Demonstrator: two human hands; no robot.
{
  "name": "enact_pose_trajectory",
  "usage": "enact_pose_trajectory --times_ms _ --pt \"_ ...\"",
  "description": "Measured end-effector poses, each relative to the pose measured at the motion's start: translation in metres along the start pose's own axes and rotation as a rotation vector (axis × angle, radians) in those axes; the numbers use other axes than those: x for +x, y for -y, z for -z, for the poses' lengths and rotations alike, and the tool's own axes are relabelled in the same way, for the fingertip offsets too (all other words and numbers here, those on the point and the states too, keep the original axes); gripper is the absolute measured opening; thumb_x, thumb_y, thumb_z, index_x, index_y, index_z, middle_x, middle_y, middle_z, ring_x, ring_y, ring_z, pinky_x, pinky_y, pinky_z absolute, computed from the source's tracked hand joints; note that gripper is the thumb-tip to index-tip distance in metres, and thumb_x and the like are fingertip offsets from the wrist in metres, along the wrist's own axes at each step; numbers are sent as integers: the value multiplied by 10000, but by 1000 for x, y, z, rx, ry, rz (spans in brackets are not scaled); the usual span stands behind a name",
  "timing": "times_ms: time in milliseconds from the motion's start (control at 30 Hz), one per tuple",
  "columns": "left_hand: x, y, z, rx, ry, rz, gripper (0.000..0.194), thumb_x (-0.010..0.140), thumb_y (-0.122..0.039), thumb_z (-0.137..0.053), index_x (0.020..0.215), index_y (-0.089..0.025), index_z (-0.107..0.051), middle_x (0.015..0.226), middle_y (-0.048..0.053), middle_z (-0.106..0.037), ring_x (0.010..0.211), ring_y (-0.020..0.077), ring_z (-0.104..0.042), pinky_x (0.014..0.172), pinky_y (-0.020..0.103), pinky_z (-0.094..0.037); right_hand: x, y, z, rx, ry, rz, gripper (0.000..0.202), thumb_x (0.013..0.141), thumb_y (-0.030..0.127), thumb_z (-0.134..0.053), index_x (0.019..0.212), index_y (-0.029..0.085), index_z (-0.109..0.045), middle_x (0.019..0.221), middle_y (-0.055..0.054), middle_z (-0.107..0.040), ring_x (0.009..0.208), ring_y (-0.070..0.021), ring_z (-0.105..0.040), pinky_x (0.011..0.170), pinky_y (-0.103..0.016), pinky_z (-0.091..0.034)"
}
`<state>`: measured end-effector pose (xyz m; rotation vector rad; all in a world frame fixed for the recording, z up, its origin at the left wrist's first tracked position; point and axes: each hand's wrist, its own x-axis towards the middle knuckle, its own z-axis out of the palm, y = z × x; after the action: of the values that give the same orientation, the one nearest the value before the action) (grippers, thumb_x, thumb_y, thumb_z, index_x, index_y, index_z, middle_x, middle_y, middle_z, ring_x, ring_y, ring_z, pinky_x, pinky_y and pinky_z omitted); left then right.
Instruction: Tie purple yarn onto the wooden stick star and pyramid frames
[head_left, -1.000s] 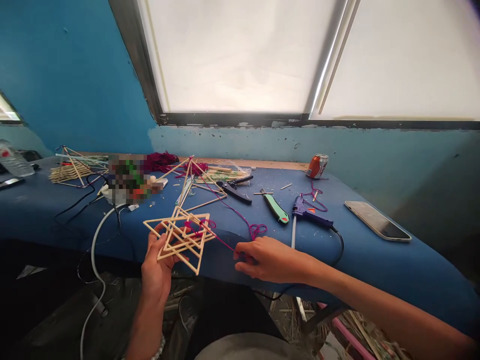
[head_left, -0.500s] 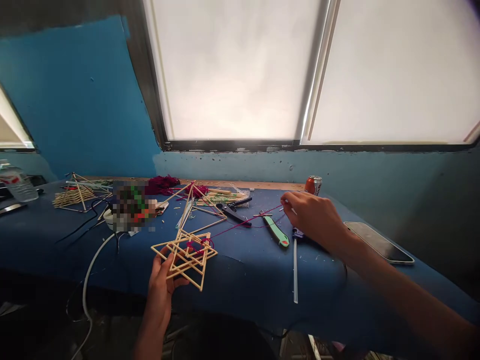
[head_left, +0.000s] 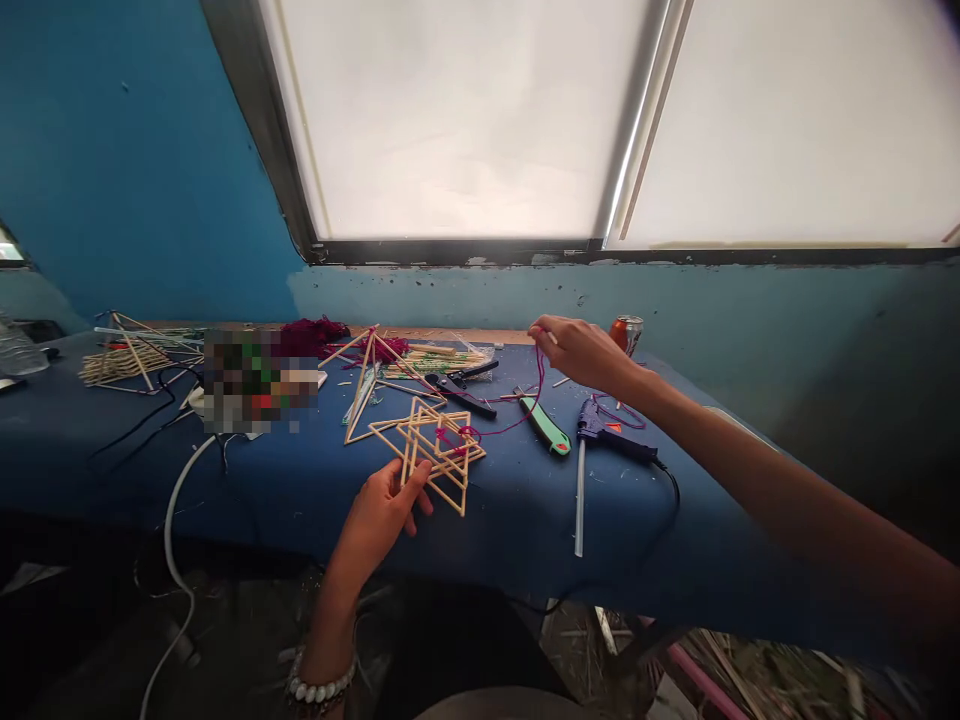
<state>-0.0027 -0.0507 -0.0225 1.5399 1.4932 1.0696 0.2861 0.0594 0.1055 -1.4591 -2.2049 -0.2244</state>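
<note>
In my left hand [head_left: 386,515], closed on its lower left part, is a star-shaped frame [head_left: 412,455] of thin wooden sticks. Magenta yarn [head_left: 541,385] is wound about the middle of the star and runs slackly up to the right. My right hand [head_left: 581,348] pinches that yarn high above the table. Below it lie a green-handled cutter [head_left: 550,428] and a purple glue gun [head_left: 592,420] with a long clear glue stick [head_left: 580,500] sticking out. A triangular stick pyramid [head_left: 373,380] stands behind the star.
Black-handled pliers [head_left: 469,395] and a bundle of sticks [head_left: 435,360] lie mid-table, with dark magenta yarn [head_left: 311,335] behind. An orange can [head_left: 626,333] stands at the back. A phone [head_left: 739,425] is partly hidden by my right arm. A white cable [head_left: 174,530] hangs at left.
My left hand has moved right and up in view with the star. My right hand has risen, and the yarn, taut before, now hangs in a loose curve. The camera view has tilted down.
</note>
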Motion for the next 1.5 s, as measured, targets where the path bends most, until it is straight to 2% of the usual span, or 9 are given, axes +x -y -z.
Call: enact_pose_trajectory --times_ms 100,200,367,433,533,667,900,1100,1500 --pt "2 -12 3 442 -9 28 563 897 -686 -456 650 -215 -640 617 36 -693 559 207 -639 580 278 -381 -3 -6 -16 46 162 66 303 910 134 -481 1134 151 -685 1152 -127 -715 978 -231 -658 749 -281 -412" --pt "4 -22 4 767 -113 73 594 898 -733 -393 689 -240 -653 698 68 -717 756 302 -691 613 304 -347 -14 -6 -28 128 284 119 402 804 85 -536 1159 188 -695 1163 -72 -721 944 -198 -669 728 -247 -439" --pt "5 -26 7 927 -246 128 584 909 -741 -358 757 -255 -643 721 70 -714 766 330 -688 611 320 -335 -33 20 -48 245 256 175 286 868 151 -518 1078 203 -704 1084 -36 -729 886 -164 -654 722 -239 -433" --pt "6 -27 8 904 -327 56 520 928 -691 -402 777 -249 -630 742 57 -713 771 305 -684 599 313 -333 -34 34 -60 268 221 190 201 920 220 -532 1011 203 -709 1028 -33 -732 850 -160 -648 711 -249 -416" --pt "15 -31 6 815 -413 -249 289 964 -487 -514 881 -235 -629 861 33 -722 877 248 -671 657 307 -396 -31 49 -78 282 201 205 139 923 295 -608 932 204 -713 943 -26 -732 800 -159 -636 675 -259 -383" --pt "44 -36 0 671 -213 -560 117 945 -295 -593 946 -219 -681 1022 31 -718 1048 218 -622 899 323 -451 -27 54 -94 289 197 195 143 898 324 -668 857 191 -704 860 -26 -724 738 -155 -609 644 -264 -350" --pt "92 -31 -7 712 49 -610 88 845 -195 -666 889 -247 -722 894 -26 -734 942 194 -655 826 318 -453 -32 49 -105 314 206 209 85 916 219 -586 891 187 -660 705 11 -649 632 -121 -533 630 -248 -322" --pt "112 -36 4 752 236 -633 58 837 -315 -710 853 -261 -726 809 -51 -720 819 161 -644 718 287 -419 -32 43 -110 355 243 163 32 905 218 -572 898 187 -577 557 76 -467 484 -83 -395 557 -228 -280" --pt "122 -28 -3 718 224 -812 30 869 -212 -670 844 -221 -684 802 -22 -696 877 198 -604 853 354 -435 -34 39 -115 437 252 238 30 939 197 -533 916 187 -517 626 81 -434 506 -68 -382 531 -208 -303"
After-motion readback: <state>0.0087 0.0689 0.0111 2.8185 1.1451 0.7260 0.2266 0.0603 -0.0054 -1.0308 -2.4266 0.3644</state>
